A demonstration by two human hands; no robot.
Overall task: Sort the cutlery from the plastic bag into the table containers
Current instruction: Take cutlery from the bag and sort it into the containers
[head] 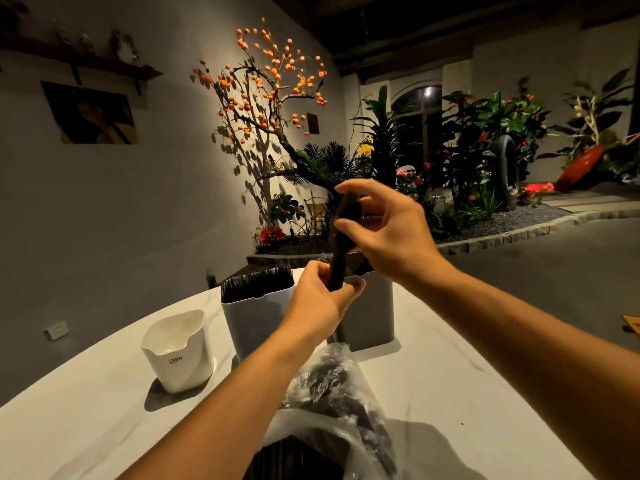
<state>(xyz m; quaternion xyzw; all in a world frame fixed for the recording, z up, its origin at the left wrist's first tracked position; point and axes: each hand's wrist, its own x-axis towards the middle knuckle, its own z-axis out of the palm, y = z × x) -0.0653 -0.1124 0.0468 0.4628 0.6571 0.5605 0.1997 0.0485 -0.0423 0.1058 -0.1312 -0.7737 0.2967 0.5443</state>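
Both hands are up over the desk, working 1 bundle of dark cutlery (341,244). The left hand (320,299) has its grip clenched round the bundle's lower end, fingers curled. The right hand (384,230) pinches the upper end between thumb and fingertips, other fingers loosely spread. The bundle stands nearly upright, above the grey container (256,317), which is packed with dark cutlery. Just right of that container, behind the hands, stands a second grey container (372,317). Left of it, apart, sits a white container (178,351) near the desk's (86,427) curved far edge. Nearer the camera than the grey container lies the clear plastic bag (332,403), mouth open, dark cutlery inside. Bare desk surface stretches right of the bag.
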